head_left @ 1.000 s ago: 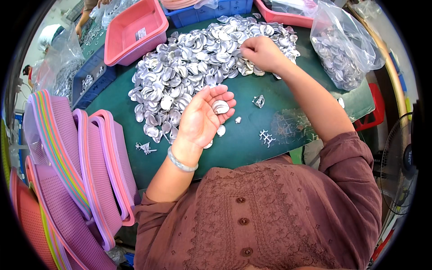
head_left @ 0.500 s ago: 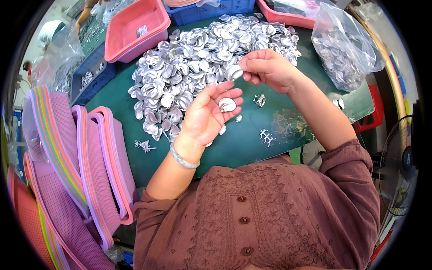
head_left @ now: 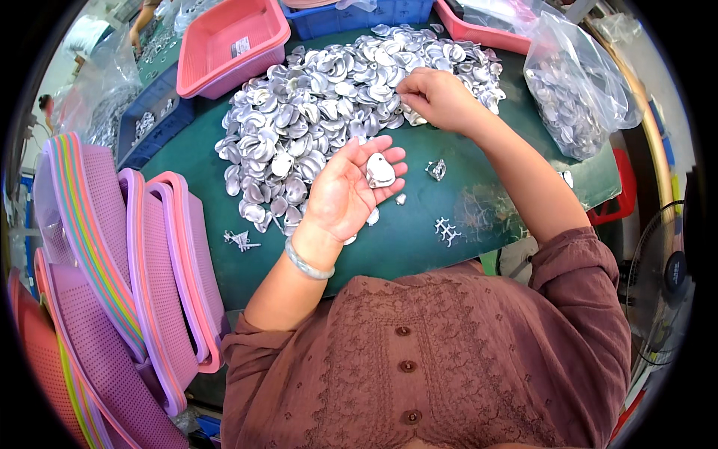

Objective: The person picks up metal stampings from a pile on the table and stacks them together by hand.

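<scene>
My left hand [head_left: 340, 187] is palm up over the green table, fingers stretched out, with silvery shell-shaped metal pieces [head_left: 380, 171] resting on them; a small hole shows in the top one. Beyond it spreads a big heap of similar pieces [head_left: 299, 112]. My right hand [head_left: 441, 101] has reached the heap's near right side, fingers pressed together and fingertips among the pieces; what they pinch, if anything, is hidden. Between my hands and the table's front edge lie a small shiny metal part [head_left: 435, 170], a tiny silvery bit [head_left: 401, 199] and a branched metal piece [head_left: 447, 232].
Stacked pink and purple baskets [head_left: 168, 284] stand at the left. A pink tray [head_left: 233, 52], a blue crate [head_left: 359, 22] and another pink tray [head_left: 486, 30] line the back. A clear bag of pieces [head_left: 572, 97] sits at the right, a fan [head_left: 675, 269] near the right edge.
My right hand has moved away from the left hand to the heap; the piece it held now appears to lie stacked on my left fingers. The left hand has stayed nearly in place.
</scene>
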A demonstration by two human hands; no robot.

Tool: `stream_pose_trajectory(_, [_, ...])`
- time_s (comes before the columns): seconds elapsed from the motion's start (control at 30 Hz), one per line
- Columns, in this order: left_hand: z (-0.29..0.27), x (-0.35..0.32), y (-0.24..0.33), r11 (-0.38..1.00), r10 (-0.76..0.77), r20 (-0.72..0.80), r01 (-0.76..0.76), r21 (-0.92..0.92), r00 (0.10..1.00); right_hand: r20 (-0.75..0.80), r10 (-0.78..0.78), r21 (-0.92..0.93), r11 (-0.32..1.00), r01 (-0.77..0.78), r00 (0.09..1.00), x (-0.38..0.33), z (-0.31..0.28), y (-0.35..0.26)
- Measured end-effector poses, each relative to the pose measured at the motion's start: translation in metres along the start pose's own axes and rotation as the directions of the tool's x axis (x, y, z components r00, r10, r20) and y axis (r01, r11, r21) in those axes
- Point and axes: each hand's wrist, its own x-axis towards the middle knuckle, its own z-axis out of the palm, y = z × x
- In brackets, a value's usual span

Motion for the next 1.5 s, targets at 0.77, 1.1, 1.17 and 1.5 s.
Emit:
stream_pose_trajectory(0.77, [-0.006,0.000,0.001,1.000,0.000,-0.031,0.001,0.023,1.000,0.107,0.166,-0.162,0.976,-0.147,0.980,0.034,0.013,-0.018])
stream_pose_trajectory(1.1, [-0.002,-0.001,0.000,0.991,0.094,-0.036,-0.097,-0.092,0.995,0.000,-0.557,-0.187,0.816,0.547,0.830,-0.019,0.003,-0.068])
stream_pose_trajectory(1.17, [-0.001,-0.002,0.001,0.993,0.084,-0.011,-0.085,-0.076,0.996,-0.021,-0.534,-0.065,0.844,0.532,0.845,-0.020,0.002,-0.067])
stream_pose_trajectory(1.5, [-0.010,0.001,0.001,0.998,0.053,0.056,-0.051,-0.019,0.997,-0.063,-0.214,-0.286,0.940,0.188,0.975,0.031,0.014,-0.006])
